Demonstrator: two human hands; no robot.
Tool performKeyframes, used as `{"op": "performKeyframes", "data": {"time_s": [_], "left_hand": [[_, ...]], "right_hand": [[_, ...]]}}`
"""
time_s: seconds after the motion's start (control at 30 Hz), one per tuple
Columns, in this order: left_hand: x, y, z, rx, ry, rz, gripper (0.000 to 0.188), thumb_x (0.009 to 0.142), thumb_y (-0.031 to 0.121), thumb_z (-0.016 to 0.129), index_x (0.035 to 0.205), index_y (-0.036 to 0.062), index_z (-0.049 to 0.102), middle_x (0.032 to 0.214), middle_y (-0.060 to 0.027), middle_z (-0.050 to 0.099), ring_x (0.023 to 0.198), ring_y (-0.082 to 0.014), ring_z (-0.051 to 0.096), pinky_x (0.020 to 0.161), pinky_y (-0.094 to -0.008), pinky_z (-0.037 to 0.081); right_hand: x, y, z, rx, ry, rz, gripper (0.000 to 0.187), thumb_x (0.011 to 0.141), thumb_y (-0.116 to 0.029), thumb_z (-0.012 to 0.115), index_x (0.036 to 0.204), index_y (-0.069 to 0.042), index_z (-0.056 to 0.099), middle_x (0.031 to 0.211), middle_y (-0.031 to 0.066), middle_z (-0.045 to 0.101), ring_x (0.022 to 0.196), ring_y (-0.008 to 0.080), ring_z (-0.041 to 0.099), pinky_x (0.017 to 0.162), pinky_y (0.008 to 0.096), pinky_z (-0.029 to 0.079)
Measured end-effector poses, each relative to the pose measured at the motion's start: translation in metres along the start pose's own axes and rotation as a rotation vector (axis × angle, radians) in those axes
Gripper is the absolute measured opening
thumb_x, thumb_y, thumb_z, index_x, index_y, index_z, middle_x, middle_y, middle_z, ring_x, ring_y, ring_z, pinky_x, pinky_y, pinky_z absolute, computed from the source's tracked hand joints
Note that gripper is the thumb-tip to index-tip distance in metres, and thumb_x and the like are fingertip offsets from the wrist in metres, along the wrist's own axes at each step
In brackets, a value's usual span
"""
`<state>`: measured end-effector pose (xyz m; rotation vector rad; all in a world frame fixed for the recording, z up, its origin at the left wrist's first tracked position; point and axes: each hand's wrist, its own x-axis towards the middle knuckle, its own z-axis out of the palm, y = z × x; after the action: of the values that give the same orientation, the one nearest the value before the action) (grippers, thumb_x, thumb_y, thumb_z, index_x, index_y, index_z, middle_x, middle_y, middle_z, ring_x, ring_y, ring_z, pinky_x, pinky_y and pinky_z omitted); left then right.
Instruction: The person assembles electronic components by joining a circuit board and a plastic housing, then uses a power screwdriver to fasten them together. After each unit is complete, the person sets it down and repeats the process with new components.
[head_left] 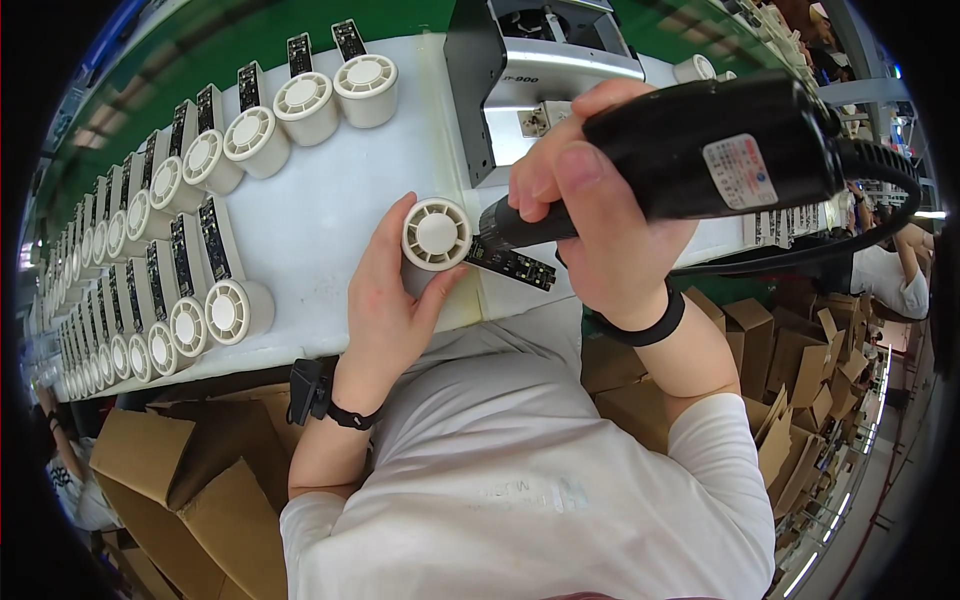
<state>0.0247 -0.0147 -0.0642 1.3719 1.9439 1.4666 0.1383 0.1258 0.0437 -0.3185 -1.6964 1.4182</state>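
Observation:
My left hand (pixel 385 305) is closed around a white round housing (pixel 438 234) with a slotted, wheel-like top. A narrow dark circuit board (pixel 515 266) sticks out from the housing toward the right. In my right hand (pixel 615 220) is a black electric screwdriver (pixel 690 145), lying nearly sideways with its nose pointing left. That nose (pixel 510 224) is right beside the housing, where the board joins it. Whether the tip touches a screw is hidden. A black cable (pixel 905 195) runs from the tool's back end and curves down behind my right wrist.
Two rows of similar white housings with boards (pixel 228 312) line the left of the white table (pixel 330 190). A grey and black machine (pixel 560 75) stands at the far middle. Open cardboard boxes (pixel 200 490) sit below left; more boxes (pixel 800 350) are at right, with people beyond.

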Motion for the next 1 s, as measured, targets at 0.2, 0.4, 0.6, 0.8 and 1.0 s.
{"op": "performKeyframes", "data": {"time_s": [0.2, 0.4, 0.6, 0.8, 1.0], "left_hand": [[0.001, 0.001, 0.0, 0.01, -0.006, -0.007, 0.07, 0.079, 0.013, 0.078, 0.138, 0.0007, 0.043, 0.125, -0.0197, 0.058, 0.109, -0.0364, 0.061, 0.091, -0.0394, 0.05], [0.0, 0.0, 0.0, 0.006, 0.001, 0.002, 0.068, 0.079, 0.013, 0.078, 0.137, 0.0005, 0.044, 0.125, -0.0197, 0.059, 0.109, -0.0365, 0.061, 0.09, -0.0395, 0.05], [0.0, 0.003, 0.0, 0.03, -0.003, -0.012, 0.067, 0.08, 0.013, 0.078, 0.136, 0.0004, 0.044, 0.123, -0.0192, 0.06, 0.107, -0.0362, 0.062, 0.09, -0.0394, 0.05], [-0.003, 0.003, 0.0, 0.039, 0.031, 0.019, 0.071, 0.075, 0.014, 0.082, 0.135, 0.0005, 0.045, 0.121, -0.0206, 0.058, 0.107, -0.0375, 0.059, 0.09, -0.0401, 0.05], [-0.003, 0.005, 0.001, 0.21, 0.08, 0.082, 0.077, 0.068, 0.018, 0.087, 0.132, -0.0009, 0.048, 0.121, -0.0223, 0.055, 0.109, -0.0389, 0.056, 0.09, -0.0427, 0.049]], "right_hand": [[0.002, 0.01, 0.001, 0.022, 0.002, -0.016, 0.023, 0.09, -0.001, 0.055, 0.112, 0.0, 0.045, 0.07, 0.009, 0.057, 0.057, 0.0167, 0.053, 0.058, 0.035, 0.05], [0.0, 0.011, 0.007, 0.039, -0.002, -0.01, 0.021, 0.088, 0.003, 0.057, 0.106, -0.002, 0.047, 0.07, 0.0096, 0.058, 0.057, 0.0164, 0.054, 0.055, 0.0326, 0.049], [-0.001, 0.01, 0.009, -0.038, -0.056, -0.052, 0.023, 0.087, 0.004, 0.058, 0.107, -0.002, 0.048, 0.07, 0.0099, 0.058, 0.057, 0.0162, 0.055, 0.055, 0.0299, 0.048], [0.008, -0.004, 0.005, 0.037, -0.068, 0.153, 0.025, 0.088, 0.0, 0.058, 0.111, -0.001, 0.049, 0.071, 0.0095, 0.057, 0.058, 0.0171, 0.055, 0.058, 0.0323, 0.049], [0.035, -0.02, -0.044, 0.065, 0.247, -0.185, 0.024, 0.093, -0.012, 0.055, 0.112, 0.002, 0.049, 0.073, 0.0084, 0.055, 0.063, 0.0197, 0.054, 0.065, 0.0407, 0.05]]}}
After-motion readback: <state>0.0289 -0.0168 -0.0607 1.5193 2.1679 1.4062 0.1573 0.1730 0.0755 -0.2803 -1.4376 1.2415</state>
